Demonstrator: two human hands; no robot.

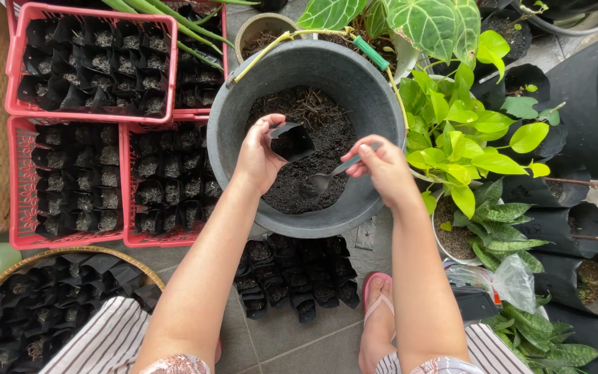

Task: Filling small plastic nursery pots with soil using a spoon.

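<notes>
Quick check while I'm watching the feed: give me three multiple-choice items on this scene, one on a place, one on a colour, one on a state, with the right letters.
1. Where is the spoon tip?
A in the bucket's soil
B in a crate
C on the floor

2. What colour are the crates?
A blue
B pink-red
C white

3. The small black bag in the left hand is:
A open
B tied shut
C lying flat

Answers:
1 A, the right hand dips it into the soil of the grey bucket.
2 B, the rims show it.
3 A, its mouth gapes.
</notes>
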